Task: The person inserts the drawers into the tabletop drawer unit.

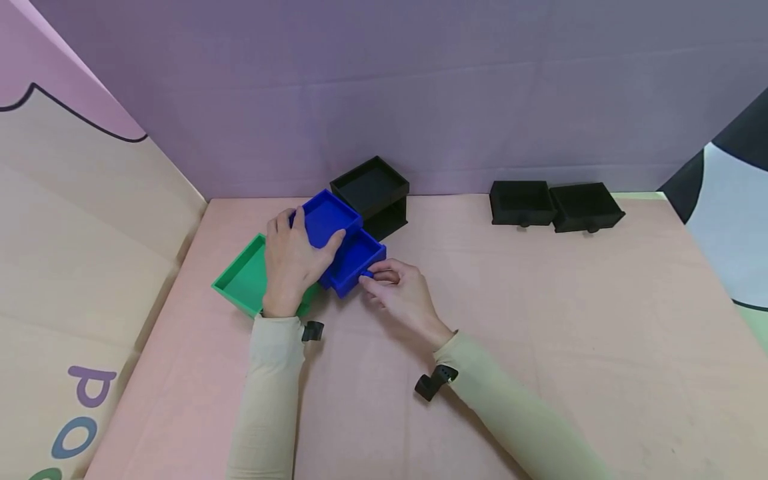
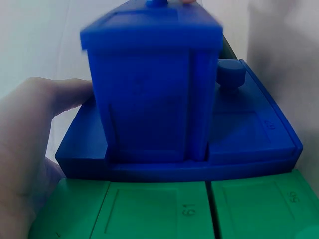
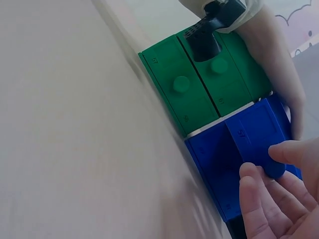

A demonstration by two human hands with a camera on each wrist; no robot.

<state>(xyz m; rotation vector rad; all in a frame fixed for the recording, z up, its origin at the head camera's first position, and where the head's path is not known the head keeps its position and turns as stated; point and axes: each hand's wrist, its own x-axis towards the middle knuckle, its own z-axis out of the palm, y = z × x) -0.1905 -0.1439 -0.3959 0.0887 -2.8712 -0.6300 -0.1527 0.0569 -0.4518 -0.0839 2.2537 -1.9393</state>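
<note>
**Blue drawer (image 1: pixel 354 253) partway out of its cabinet, knob (image 1: pixel 366 274) pinched**

Head view: the blue drawer cabinet (image 1: pixel 327 217) sits left of centre on the pink-covered table (image 1: pixel 492 333). Its drawer juts toward the near right.

Right hand (image 1: pixel 409 293): thumb and fingers pinch the knob. Left hand (image 1: pixel 292 260): grips the cabinet across its top, fingers over the left edge, thumb toward the near right.

Green drawer cabinet (image 1: pixel 243 277) just left of the blue one, partly under the left forearm's line. Black drawer cabinet (image 1: pixel 369 187) just beyond, far right of the blue. Well right, along the far edge: left black drawer (image 1: pixel 521 202) and right black drawer (image 1: pixel 587 203), side by side.

My reading: step in hand is sliding the blue drawer; inward or outward, I can't tell. Next move calls for straight travel along its slot, the cabinet braced.
</note>
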